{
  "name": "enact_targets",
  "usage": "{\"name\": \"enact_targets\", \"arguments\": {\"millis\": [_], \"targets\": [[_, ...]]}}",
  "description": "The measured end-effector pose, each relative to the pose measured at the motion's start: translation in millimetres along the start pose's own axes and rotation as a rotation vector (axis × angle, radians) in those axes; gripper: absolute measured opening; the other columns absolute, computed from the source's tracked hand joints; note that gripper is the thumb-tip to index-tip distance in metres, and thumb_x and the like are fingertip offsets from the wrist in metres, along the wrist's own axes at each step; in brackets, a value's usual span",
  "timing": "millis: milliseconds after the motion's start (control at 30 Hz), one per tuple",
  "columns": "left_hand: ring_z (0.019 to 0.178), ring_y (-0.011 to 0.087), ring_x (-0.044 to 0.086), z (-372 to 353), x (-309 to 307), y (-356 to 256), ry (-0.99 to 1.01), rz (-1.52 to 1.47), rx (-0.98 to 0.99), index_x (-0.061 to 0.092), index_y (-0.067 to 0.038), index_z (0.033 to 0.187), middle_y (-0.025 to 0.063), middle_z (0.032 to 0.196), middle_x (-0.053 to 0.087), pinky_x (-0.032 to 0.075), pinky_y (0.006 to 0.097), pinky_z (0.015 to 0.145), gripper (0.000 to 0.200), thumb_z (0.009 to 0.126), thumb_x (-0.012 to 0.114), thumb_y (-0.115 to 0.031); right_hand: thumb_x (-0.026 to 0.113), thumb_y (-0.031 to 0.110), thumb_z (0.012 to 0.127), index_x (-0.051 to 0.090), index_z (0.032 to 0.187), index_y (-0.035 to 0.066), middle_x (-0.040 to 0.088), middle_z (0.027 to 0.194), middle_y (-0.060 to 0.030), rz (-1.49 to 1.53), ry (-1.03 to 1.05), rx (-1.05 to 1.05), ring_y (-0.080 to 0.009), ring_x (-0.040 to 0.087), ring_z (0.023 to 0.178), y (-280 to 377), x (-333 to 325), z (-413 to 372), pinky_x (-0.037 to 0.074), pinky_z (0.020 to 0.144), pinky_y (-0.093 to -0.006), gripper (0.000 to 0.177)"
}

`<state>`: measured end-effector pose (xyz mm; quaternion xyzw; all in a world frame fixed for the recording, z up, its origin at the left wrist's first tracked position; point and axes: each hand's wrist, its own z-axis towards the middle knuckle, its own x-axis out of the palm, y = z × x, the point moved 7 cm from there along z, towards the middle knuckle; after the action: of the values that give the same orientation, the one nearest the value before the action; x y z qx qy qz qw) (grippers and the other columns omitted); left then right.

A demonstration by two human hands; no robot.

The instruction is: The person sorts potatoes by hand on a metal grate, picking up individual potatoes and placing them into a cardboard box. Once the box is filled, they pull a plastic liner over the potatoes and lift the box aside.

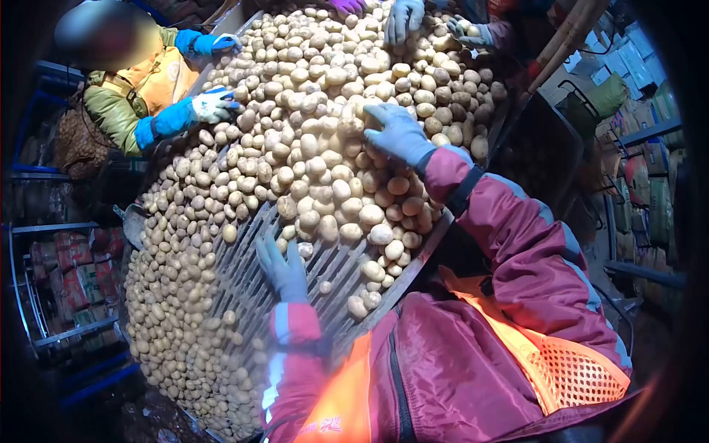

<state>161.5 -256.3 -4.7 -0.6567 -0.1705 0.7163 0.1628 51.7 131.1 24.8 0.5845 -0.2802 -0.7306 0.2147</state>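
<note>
A large heap of potatoes (317, 96) covers a slatted sorting table (255, 258). My left hand (283, 272), in a light blue-grey glove, is over the bare slats at the heap's lower edge, fingers apart and pointing up toward nearby potatoes. Farther right and higher, my right hand (399, 133), in a similar glove, lies on the heap with its fingers spread, touching potatoes. Neither hand is wrapped round a potato. Loose potatoes (373, 284) lie by the table's near right edge.
Across the table at left, a co-worker (148, 74) has gloved hands at the heap. Other gloved hands (404, 18) work at the top. Filled sacks (74, 258) stand on racks at left, more sacks (650, 177) at right. Wooden poles (565, 44) lean at upper right.
</note>
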Motion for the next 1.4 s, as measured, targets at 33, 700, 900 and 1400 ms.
{"name": "enact_targets", "arguments": {"millis": [33,700,900,1400], "targets": [[0.145,0.043,0.034,-15,7,21,-0.049,0.118,-0.019,0.041,-0.006,0.154,0.0279,0.158,0.035,0.028,0.0507,0.119,0.062,0.1,0.059,-0.032,0.069,0.029,0.083,0.067,0.124,0.01,0.064,0.121,-0.018,-0.144,-0.128,-0.112,-0.0353,0.059,0.114,-3,10,-2,0.049,0.1,-0.0428,0.045],[0.137,0.039,0.044,-21,36,22,-0.222,0.104,-0.179,0.044,-0.003,0.152,0.0244,0.148,0.049,0.035,0.0506,0.114,0.059,0.101,0.059,-0.029,0.058,0.029,0.101,0.068,0.113,-0.003,0.068,0.089,-0.0091,1.486,0.458,0.582,-0.0131,0.06,0.068,-30,-32,-22,0.041,0.044,-0.0236,0.036],[0.126,0.0403,0.054,-10,41,27,-0.281,0.194,-0.119,0.051,-0.001,0.145,0.0249,0.137,0.058,0.043,0.0516,0.107,0.054,0.102,0.057,-0.033,0.045,0.034,0.107,0.067,0.11,-0.007,0.072,0.085,-0.0146,1.694,0.394,0.625,-0.0161,0.062,0.052,-52,-42,-41,0.043,0.038,-0.0205,0.046],[0.112,0.0401,0.065,29,52,53,-0.293,0.15,-0.04,0.063,0.001,0.131,0.0216,0.127,0.067,0.05,0.0491,0.096,0.047,0.103,0.052,-0.034,0.061,0.006,0.097,0.059,0.136,0.007,0.064,0.131,-0.0129,0.943,-0.456,0.415,-0.0226,0.065,0.113,-239,-233,-205,0.053,0.099,-0.04,0.038]]}}
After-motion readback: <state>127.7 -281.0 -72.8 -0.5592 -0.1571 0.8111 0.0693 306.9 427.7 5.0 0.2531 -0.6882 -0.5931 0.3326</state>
